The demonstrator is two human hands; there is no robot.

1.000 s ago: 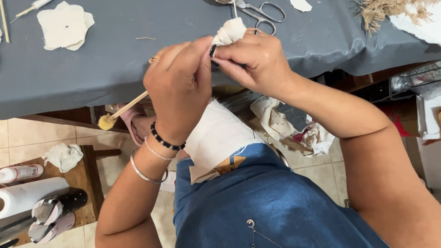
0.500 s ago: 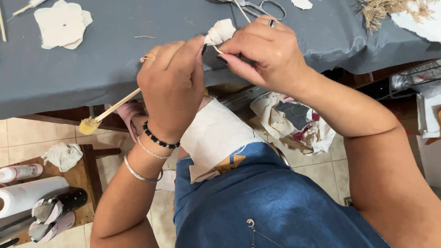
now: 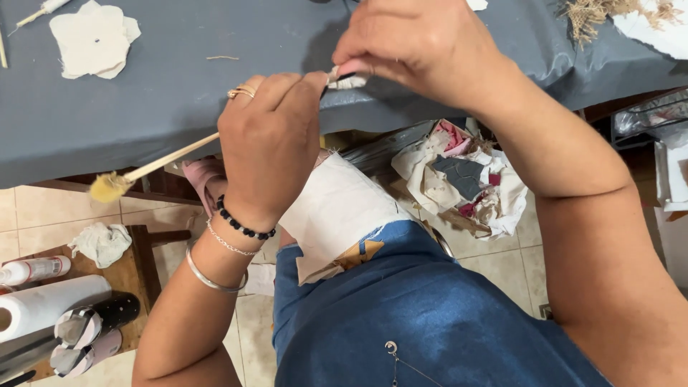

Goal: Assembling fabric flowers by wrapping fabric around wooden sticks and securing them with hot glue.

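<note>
Pinching a small scrap of white cloth [image 3: 349, 79] between them, the left hand [image 3: 269, 147] and right hand [image 3: 419, 46] meet just above the near edge of the grey-covered table [image 3: 179, 107]; the fingers of both are closed narrow on the scrap, and the left hand also holds a thin wooden brush [image 3: 154, 166] whose yellow-loaded tip [image 3: 107, 188] hangs out over the floor. Judged risks: the loaded tip could drip or smear onto the tiles or the cloth on the lap [image 3: 337, 215], since it juts unwatched below the table edge, and the tiny scrap could slip from so slight a pinch. Flower-shaped cloth pieces [image 3: 93, 39] lie well apart at the far left; a heap of fabric scraps [image 3: 462, 179] sits below the table at right
</note>
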